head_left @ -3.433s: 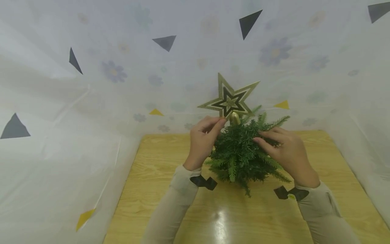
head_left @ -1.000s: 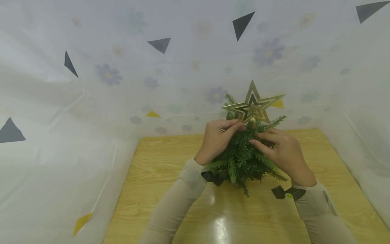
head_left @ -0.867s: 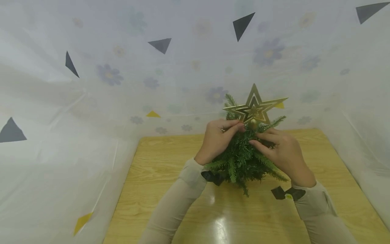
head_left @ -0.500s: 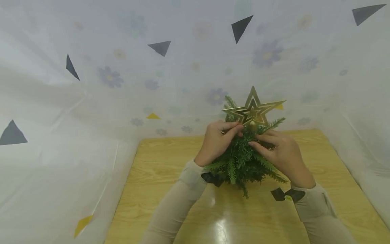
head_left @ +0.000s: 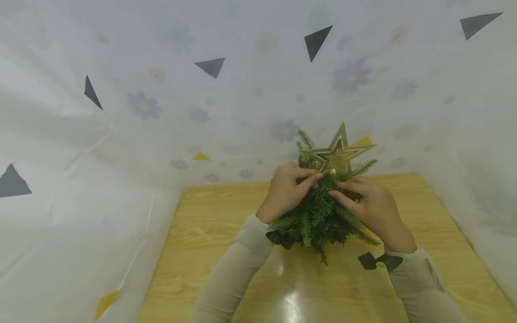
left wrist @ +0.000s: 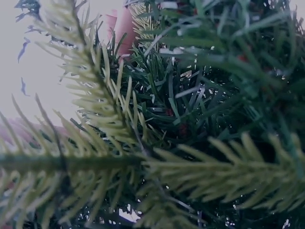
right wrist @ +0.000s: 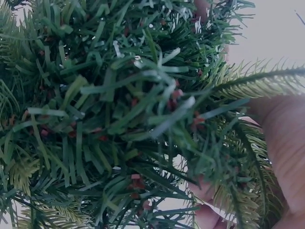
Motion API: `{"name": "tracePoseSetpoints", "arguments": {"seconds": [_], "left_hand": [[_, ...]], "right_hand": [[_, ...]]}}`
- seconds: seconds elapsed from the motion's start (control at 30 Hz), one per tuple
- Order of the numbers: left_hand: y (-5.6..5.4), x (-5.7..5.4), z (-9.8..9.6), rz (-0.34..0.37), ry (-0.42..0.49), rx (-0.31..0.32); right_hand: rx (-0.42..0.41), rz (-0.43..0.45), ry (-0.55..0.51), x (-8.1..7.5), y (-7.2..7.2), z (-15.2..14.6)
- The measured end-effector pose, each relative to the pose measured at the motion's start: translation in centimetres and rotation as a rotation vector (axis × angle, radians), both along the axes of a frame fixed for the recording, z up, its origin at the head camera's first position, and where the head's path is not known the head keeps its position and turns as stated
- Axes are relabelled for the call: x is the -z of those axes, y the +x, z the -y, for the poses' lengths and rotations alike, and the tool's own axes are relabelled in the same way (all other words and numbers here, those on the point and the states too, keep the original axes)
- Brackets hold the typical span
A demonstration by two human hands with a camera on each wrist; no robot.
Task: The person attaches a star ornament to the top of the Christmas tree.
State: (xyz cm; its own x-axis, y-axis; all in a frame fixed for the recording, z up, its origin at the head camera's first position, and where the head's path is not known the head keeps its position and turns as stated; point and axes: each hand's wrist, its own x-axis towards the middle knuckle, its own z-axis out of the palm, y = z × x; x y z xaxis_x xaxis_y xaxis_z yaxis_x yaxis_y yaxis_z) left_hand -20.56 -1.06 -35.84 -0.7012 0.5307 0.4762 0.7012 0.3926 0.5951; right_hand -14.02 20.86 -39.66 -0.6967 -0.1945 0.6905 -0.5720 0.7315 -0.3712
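A small artificial Christmas tree [head_left: 319, 215] stands on the table, bushy and dark green with lighter fir-like sprigs. At its tip is a gold star tree topper [head_left: 340, 154] with nested star outlines and a short gold socket [head_left: 333, 172] at its base, whose lower end is hidden in the needles. My left hand [head_left: 287, 188] pinches the star's lower left point between thumb and fingers. On the other side my right hand [head_left: 373, 208] holds the upper part of the tree, thumb in front. Needles [left wrist: 200, 90] fill the left wrist view; in the right wrist view, foliage [right wrist: 119, 105] hides most of the fingers.
The wooden table [head_left: 214, 233] extends around the tree, with pale plastic sheeting [head_left: 242, 112] behind and at both sides. Dark and yellow triangles [head_left: 317, 42] and faded flowers mark the sheeting. Black wrist-worn cameras [head_left: 379, 261] hang beneath both wrists near the lower sprigs.
My left hand has carried the star rightward from the left of the tree's tip onto the tip, and the star now sits slightly lower. The right hand keeps its hold with little movement.
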Motion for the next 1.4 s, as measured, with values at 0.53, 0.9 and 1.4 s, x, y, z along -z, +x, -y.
{"name": "tracePoseSetpoints", "arguments": {"seconds": [0.53,0.9,1.4], "left_hand": [[0.2,-0.16,0.22,-0.052,-0.01,0.008],[-0.56,-0.47,0.58,-0.149,-0.068,0.036],[-0.22,-0.55,-0.22,-0.198,-0.153,-0.041]], "right_hand": [[-0.009,-0.003,-0.003,0.01,0.02,-0.16],[-0.014,-0.005,0.002,-0.02,0.02,0.14],[0.057,-0.034,0.04,-0.25,-0.05,-0.36]]}}
